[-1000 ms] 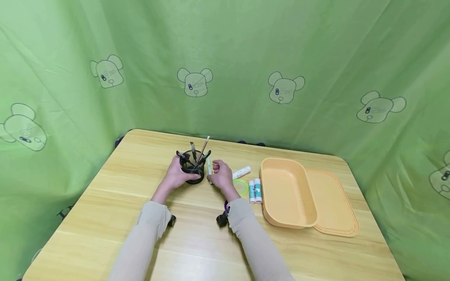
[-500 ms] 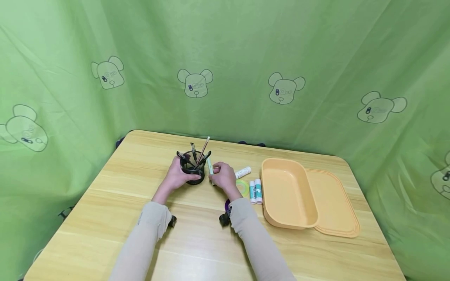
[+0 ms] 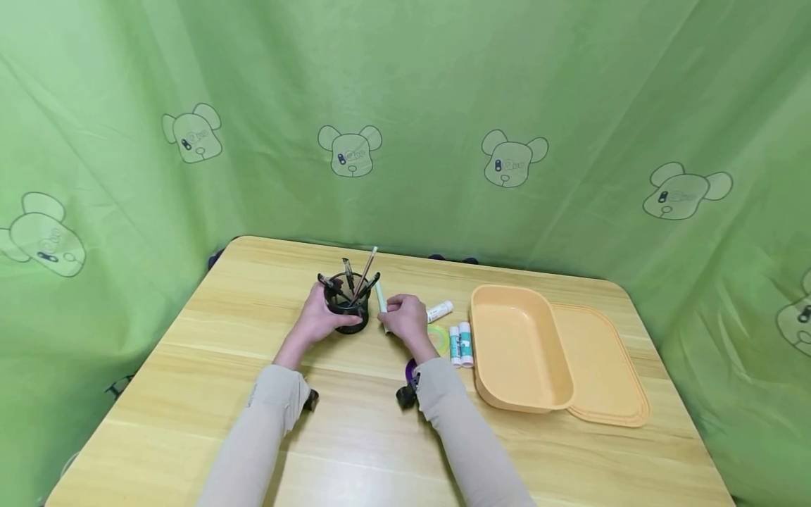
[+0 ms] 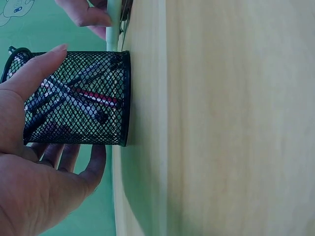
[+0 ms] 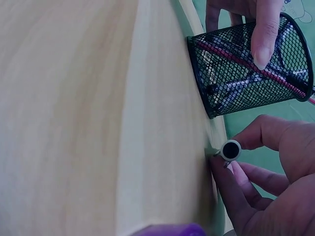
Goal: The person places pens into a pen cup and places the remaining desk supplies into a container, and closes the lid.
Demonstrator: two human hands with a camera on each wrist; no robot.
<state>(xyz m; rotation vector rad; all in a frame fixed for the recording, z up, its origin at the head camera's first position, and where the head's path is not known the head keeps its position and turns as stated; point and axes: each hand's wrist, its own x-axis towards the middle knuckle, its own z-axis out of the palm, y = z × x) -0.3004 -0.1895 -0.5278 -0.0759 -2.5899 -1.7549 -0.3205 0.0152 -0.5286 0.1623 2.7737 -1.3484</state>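
Observation:
My left hand grips a black mesh pen cup from its left side, with the thumb across the front. Several dark pens and a reddish-brown pencil stand slanted inside the cup. Just right of it, my right hand pinches a slim pale green rod between thumb and fingers. In the right wrist view, the rod's round end shows a dark centre, with small metal bits beside it. The exact kind of this rod is unclear.
Right of my right hand lie a white glue stick, two teal-and-white glue sticks and a yellow-green ring. An orange bin stands beyond, its lid alongside. A purple thing shows near my right wrist.
My right hand has shifted slightly right, with the pale green rod moving along and now a little farther from the cup. The left hand and cup stay put.

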